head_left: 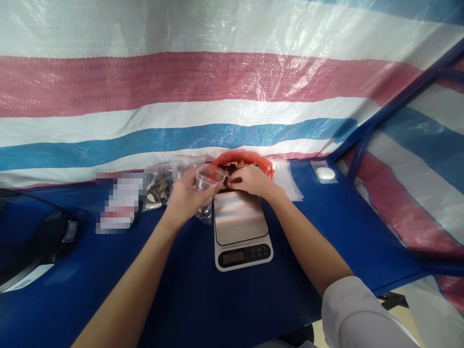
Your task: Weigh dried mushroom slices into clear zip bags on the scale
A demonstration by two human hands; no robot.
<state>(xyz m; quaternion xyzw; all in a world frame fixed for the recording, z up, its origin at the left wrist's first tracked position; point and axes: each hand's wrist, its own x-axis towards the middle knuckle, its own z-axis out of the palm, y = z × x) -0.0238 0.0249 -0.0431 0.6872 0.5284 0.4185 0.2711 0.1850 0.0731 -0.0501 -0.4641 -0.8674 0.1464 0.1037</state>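
My left hand [187, 195] grips a small clear plastic cup [209, 178], held tilted just behind the scale. Beside the cup, my right hand [250, 181] has its fingers closed at the front of an open red plastic bag [266, 166]. Brown and dark dried pieces [237, 165] fill the bag; what sits between my right fingertips is too small to make out. Below both hands stands a white kitchen scale [243, 265] with a shiny metal plate [241, 217]. No cup or piece rests on that plate, and its display looks dark.
Left of the scale, a clear zip bag of dried slices [157, 189] lies beside a blurred-out packet [121, 203]. Flat clear bags [292, 181] and a white oval object [325, 173] are to the right. A black strapped item [43, 237] occupies the blue table's [181, 299] left end.
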